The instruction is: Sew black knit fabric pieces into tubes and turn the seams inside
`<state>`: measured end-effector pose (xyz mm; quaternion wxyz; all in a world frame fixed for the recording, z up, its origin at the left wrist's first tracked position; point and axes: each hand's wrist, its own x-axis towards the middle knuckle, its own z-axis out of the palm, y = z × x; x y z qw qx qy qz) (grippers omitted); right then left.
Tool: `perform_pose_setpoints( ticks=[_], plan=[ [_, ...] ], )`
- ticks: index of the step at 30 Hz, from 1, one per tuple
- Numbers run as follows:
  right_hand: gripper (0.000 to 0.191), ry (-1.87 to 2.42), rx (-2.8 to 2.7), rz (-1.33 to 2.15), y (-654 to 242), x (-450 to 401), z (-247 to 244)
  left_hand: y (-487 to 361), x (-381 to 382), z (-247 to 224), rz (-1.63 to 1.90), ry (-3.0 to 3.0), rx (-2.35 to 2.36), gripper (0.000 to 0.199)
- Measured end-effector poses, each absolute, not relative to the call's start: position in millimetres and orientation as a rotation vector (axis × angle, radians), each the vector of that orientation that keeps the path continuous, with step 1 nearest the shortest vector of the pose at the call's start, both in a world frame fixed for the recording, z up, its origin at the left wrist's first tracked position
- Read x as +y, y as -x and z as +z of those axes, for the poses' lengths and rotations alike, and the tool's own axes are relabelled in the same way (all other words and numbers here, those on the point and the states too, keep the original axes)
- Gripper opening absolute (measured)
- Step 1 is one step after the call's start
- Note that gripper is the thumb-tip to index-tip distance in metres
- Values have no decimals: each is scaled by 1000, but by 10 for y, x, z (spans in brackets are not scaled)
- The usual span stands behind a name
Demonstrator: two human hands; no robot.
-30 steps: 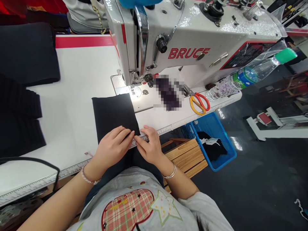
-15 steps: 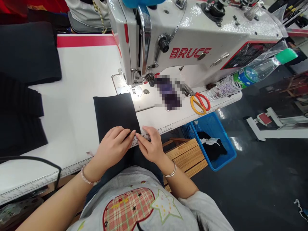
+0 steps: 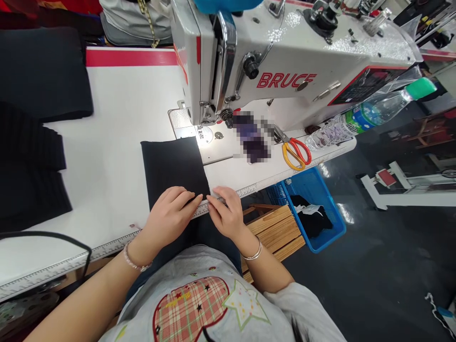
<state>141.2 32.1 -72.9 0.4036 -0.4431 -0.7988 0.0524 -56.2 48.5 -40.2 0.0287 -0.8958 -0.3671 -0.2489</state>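
A black fabric piece (image 3: 174,166) lies flat on the white table in front of the sewing machine (image 3: 285,57), its near edge at the table's front. My left hand (image 3: 173,211) lies over the near edge of the fabric, thumb and fingers pinched on it. My right hand (image 3: 227,211) is at the fabric's near right corner, thumb and forefinger closed on that corner. The fingertips of both hands are close together above the measuring tape strip (image 3: 245,191) along the table edge. The far edge of the cloth reaches the machine's metal plate (image 3: 190,134), short of the needle.
Stacks of black fabric (image 3: 42,76) stand at the left. Scissors (image 3: 297,153) with orange and red handles and a water bottle (image 3: 356,122) lie to the right. Below are a blue basket (image 3: 333,213) and a wooden stool (image 3: 278,232). A black cable (image 3: 53,233) crosses the left front.
The fingertips of my two hands have moved slightly apart along the fabric's near edge. The view has shifted a little; the fabric lies almost as before.
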Motion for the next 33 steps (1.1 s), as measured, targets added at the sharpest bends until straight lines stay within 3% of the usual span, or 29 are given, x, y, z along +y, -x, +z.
perform_pose_setpoints(
  ticks=[16, 33],
  plan=[
    [15, 1191, -1894, 106, -1421, 355, -764, 577, 483, -391, -826, 2777, -1092, 24],
    [22, 1189, -2067, 84, -1375, 260, -776, 520, 412, -422, -743, 2761, -1144, 25]
  ],
)
